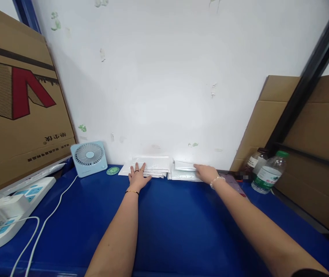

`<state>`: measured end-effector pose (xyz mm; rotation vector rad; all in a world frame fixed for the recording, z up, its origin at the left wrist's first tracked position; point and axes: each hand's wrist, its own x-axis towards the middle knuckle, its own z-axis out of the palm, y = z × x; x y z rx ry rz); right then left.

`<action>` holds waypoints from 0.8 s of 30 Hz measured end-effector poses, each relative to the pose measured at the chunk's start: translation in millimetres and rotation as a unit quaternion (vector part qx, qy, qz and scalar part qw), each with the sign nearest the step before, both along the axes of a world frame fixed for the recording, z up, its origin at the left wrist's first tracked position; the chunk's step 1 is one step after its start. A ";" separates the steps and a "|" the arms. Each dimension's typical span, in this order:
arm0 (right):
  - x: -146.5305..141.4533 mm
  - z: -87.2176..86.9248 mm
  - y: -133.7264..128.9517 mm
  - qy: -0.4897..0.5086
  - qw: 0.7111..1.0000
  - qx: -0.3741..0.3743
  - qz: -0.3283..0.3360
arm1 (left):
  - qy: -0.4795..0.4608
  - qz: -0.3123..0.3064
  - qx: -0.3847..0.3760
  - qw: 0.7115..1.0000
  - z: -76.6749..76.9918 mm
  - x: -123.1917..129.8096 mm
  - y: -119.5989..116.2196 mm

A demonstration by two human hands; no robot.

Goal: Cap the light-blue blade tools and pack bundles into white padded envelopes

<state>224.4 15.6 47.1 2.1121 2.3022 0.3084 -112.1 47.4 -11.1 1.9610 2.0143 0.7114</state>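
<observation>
My left hand [138,179] lies with fingers spread on a left pile of flat white packets [153,161] against the wall. Rings show on its fingers. At the right pile of white packets [182,176], my right hand [207,174] has its fingers closed at the right end of the top white packet [184,165]. That packet sits a little tilted over the pile. The underside of the right hand's grip is partly hidden. Both piles stand side by side on the blue tabletop [176,231], almost touching.
A light blue fan [89,157] and a green round coaster [113,171] stand left. A power strip [17,215] with white cables lies nearer. Right are a phone [234,184], a green-capped bottle [270,173] and a brown bottle [252,163]. Cardboard [22,134] flanks the table.
</observation>
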 end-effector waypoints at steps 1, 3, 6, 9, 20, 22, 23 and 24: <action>-0.2 0.4 -7.2 0.000 1.000 0.017 -0.006 | -0.007 0.007 0.012 1.000 4.1 1.7 -2.8; -3.7 1.0 -24.0 0.011 0.997 0.071 -0.016 | -0.040 0.019 0.076 0.996 15.7 8.7 -9.5; -19.0 -0.5 -51.6 0.052 0.988 0.147 -0.013 | -0.173 -0.051 0.168 0.969 35.0 32.2 -22.7; -44.6 -5.8 -75.2 0.090 0.983 0.153 0.038 | -0.426 -0.155 0.090 0.887 41.6 70.6 -41.2; -52.8 -48.5 -81.7 0.258 0.946 -0.003 0.199 | -0.753 -0.003 0.147 0.641 36.5 110.6 -80.5; -48.4 -56.5 -75.9 0.275 0.941 -0.036 0.194 | -0.741 -0.014 0.176 0.647 45.2 99.7 -85.0; -47.4 -59.5 -73.9 0.274 0.939 -0.042 0.202 | -0.733 -0.016 0.193 0.652 50.0 94.8 -87.7; -47.2 -61.7 -72.6 0.268 0.939 -0.044 0.213 | -0.725 -0.017 0.210 0.655 55.0 90.3 -90.5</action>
